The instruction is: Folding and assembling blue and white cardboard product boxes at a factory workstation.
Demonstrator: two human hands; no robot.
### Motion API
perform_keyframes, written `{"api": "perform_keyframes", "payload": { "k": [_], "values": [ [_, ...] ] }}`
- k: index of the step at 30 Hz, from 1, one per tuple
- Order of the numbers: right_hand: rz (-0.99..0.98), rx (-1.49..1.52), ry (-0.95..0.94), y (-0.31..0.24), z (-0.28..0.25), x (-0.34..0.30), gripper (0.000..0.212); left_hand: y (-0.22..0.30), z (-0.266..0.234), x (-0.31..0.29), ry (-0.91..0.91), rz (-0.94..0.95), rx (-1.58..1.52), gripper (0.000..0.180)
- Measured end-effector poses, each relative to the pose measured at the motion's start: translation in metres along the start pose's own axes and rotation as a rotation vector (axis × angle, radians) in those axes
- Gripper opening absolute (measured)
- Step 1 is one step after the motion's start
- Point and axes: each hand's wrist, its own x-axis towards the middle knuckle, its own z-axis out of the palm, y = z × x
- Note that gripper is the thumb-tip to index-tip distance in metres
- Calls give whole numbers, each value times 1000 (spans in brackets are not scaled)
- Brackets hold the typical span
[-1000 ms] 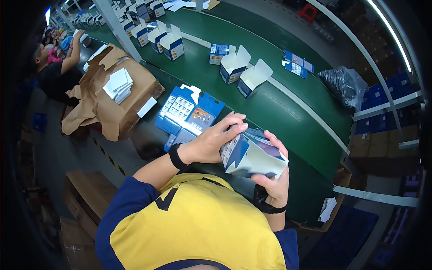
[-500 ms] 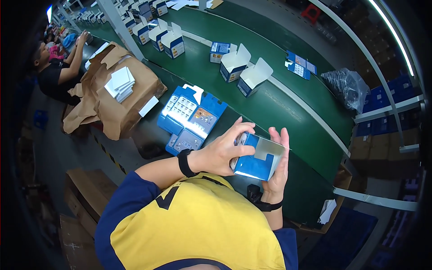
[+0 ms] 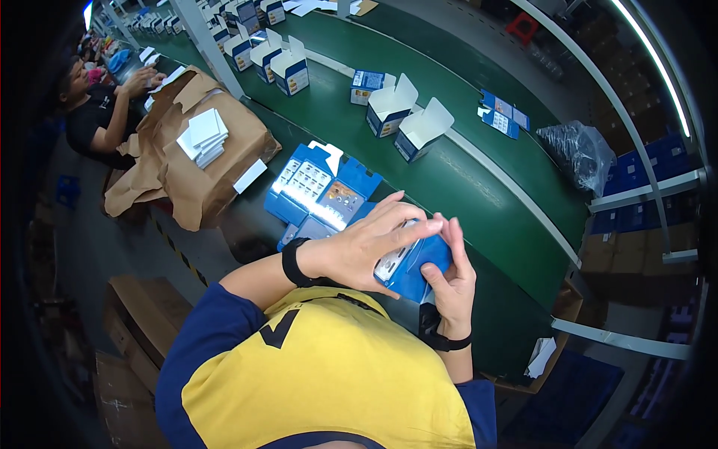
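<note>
Between my hands, close to my chest, is a small blue carton (image 3: 420, 263), with a printed white side turned towards my left hand. My left hand (image 3: 366, 241) is wrapped over its left and far sides, fingers reaching across the top. On the right, my right hand (image 3: 454, 290) grips the carton, thumb pressed on its blue face and fingers along the far edge. Left of my hands lie flat, unfolded blue cartons (image 3: 323, 187) with printed panels, partly hidden by my left hand and forearm.
Open-topped cartons (image 3: 387, 112) stand along the green conveyor table (image 3: 508, 217), beside a metal rail. Farther right are a flat carton (image 3: 502, 114) and a clear plastic bag (image 3: 580, 153). White pieces (image 3: 203, 136) rest on a brown-paper-wrapped stack (image 3: 232, 150). A co-worker (image 3: 101, 112) is at far left.
The carton has turned in my hands, and its open end with the pale inside no longer shows. My right thumb has come onto its blue face. The co-worker's hands have lowered.
</note>
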Motion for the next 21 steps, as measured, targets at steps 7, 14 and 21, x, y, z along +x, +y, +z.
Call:
{"api": "perform_keyframes", "payload": {
  "k": [7,14,21],
  "values": [
    [24,-301,-82,7,-7,3,51,1,-4,-1,-128,-11,67,104],
    [50,-207,-35,4,-6,-1,51,-9,7,-5,-133,-24,19,109],
    [-4,-311,112,4,0,-2,65,-6,35,-13,-34,-165,-17,108]
  ]
}}
